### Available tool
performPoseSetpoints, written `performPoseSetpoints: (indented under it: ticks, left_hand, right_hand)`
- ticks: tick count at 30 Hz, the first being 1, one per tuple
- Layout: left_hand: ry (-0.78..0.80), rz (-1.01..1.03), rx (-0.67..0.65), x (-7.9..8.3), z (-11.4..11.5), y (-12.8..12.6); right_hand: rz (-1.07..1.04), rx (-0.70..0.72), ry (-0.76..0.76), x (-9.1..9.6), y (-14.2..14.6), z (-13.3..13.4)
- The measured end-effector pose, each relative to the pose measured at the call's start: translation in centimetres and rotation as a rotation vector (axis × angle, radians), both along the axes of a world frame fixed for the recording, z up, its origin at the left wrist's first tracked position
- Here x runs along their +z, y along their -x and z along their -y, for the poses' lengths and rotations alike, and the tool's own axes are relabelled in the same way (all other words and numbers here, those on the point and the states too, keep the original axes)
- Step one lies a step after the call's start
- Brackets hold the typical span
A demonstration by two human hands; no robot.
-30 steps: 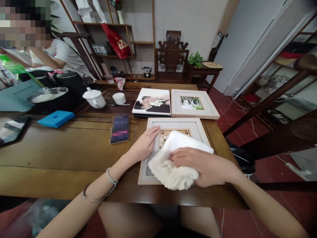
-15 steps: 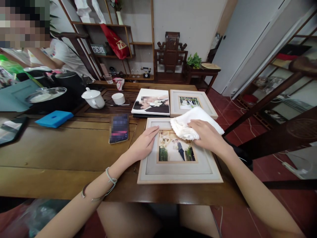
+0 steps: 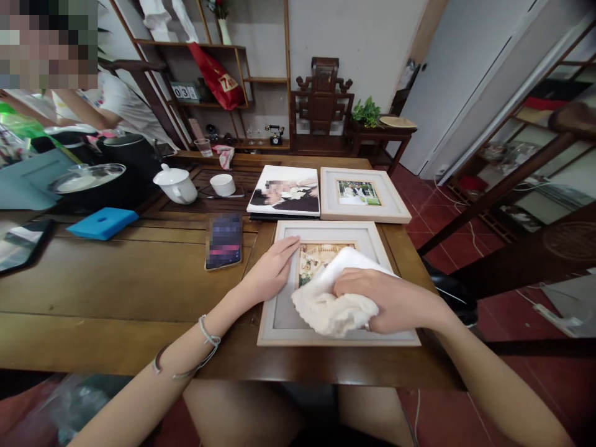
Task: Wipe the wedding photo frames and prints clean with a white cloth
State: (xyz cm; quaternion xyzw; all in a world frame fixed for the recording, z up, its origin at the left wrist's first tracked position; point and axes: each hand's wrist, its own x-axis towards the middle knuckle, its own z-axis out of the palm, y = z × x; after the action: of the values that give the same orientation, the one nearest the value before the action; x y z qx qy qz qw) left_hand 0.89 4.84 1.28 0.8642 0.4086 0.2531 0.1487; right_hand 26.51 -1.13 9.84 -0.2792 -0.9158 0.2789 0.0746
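A light-framed photo (image 3: 285, 313) lies flat on the wooden table (image 3: 116, 285) right in front of me. My left hand (image 3: 272, 270) rests flat on the frame's left border with fingers stretched out. My right hand (image 3: 388, 301) presses a bunched white cloth (image 3: 328, 301) onto the picture's lower middle, fingers curled over it. The cloth covers most of the photograph.
Behind lie a second framed photo (image 3: 363, 195) and a photo album (image 3: 285, 191). A phone (image 3: 224, 241) lies left of my frame, with a blue pad (image 3: 103, 222), teapot (image 3: 176, 184) and cup (image 3: 222, 184) beyond. Another person (image 3: 107, 99) sits at the far left.
My right hand swept the cloth from the frame's lower edge up to its top right corner, then back down to the lower middle. The left hand stayed put.
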Motion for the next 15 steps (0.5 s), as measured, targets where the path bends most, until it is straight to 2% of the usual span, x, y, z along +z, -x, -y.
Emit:
performPoseSetpoints:
  ticks: [6,9,12,15]
  left_hand:
    - [0.003,-0.016,-0.006,0.1,0.0,0.1]
    - [0.009,-0.004,-0.007,0.1,0.0,0.1]
    - [0.006,0.003,-0.007,0.1,0.1,0.1]
    - [0.01,0.0,0.004,0.2,0.1,0.0]
  right_hand:
    - [0.113,-0.32,-0.338,-2.1,-1.5,-3.9]
    - [0.201,-0.435,-0.45,-2.2,-2.2,-5.1]
    - [0.319,-0.467,-0.444,-1.0,-2.4,-4.1]
    - [0.358,-0.408,-0.304,0.7,-2.1,-1.5]
